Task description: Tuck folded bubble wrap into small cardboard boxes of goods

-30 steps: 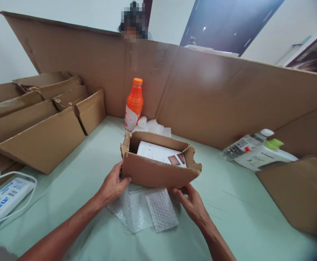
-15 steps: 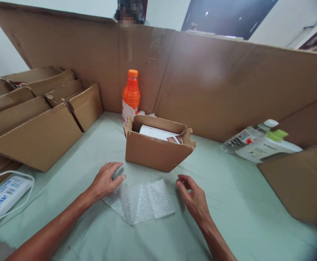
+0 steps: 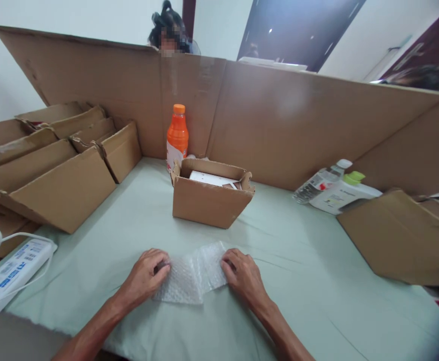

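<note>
A folded piece of clear bubble wrap (image 3: 185,281) lies on the pale green cloth in front of me. My left hand (image 3: 148,275) is closed on its left edge, thumb against curled fingers. At the opposite edge my right hand (image 3: 242,273) pinches the wrap between thumb and fingertips. Just beyond the wrap stands an open cardboard box (image 3: 206,203). Inside it sits a white item (image 3: 211,179) with brown marks, its lower part hidden by the box wall.
An orange bottle (image 3: 177,135) stands behind the box. Cardboard compartments (image 3: 76,185) and a white power strip (image 3: 19,271) are on the left. A clear bottle (image 3: 319,183), a white bottle with green cap (image 3: 343,195) and a cardboard piece (image 3: 396,235) lie right. A person's head (image 3: 170,30) shows above the cardboard wall (image 3: 279,120).
Both hands have come down onto the bubble wrap and taken hold of its two edges. The right hand moved left to reach it. The camera view has shifted a little.
</note>
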Demonstrator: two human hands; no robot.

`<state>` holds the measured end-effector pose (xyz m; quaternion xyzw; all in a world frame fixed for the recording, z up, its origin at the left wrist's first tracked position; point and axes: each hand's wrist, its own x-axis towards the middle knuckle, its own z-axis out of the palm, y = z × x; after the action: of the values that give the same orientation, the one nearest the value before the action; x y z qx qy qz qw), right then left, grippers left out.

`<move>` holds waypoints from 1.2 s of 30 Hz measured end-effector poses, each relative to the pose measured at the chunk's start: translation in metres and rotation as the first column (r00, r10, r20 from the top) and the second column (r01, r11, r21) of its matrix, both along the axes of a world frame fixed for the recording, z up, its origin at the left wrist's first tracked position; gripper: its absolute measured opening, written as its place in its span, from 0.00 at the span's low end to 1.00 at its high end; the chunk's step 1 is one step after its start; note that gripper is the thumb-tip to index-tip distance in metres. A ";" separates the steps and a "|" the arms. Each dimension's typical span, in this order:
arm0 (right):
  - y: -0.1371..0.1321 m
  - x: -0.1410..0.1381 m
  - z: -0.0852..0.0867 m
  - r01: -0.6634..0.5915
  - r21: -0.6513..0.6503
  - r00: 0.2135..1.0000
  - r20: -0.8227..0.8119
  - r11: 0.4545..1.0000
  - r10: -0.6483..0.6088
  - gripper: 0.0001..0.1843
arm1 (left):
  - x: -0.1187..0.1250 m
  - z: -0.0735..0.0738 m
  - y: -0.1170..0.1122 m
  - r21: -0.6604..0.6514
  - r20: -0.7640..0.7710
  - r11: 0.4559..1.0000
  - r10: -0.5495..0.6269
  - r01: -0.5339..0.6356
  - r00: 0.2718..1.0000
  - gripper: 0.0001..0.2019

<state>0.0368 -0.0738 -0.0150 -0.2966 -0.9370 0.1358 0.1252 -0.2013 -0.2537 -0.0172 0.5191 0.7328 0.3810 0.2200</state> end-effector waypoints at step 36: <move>-0.028 -0.016 -0.006 -0.013 -0.040 0.956 -0.294 0.999 0.001 0.15 | 0.017 -0.026 0.002 0.121 -0.450 0.991 0.099 -0.050 0.888 0.20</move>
<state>0.0210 -0.1018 -0.0209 -0.2724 -0.9059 0.1984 0.2564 -0.1840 -0.2516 -0.0427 0.5764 0.7619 0.2954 -0.0003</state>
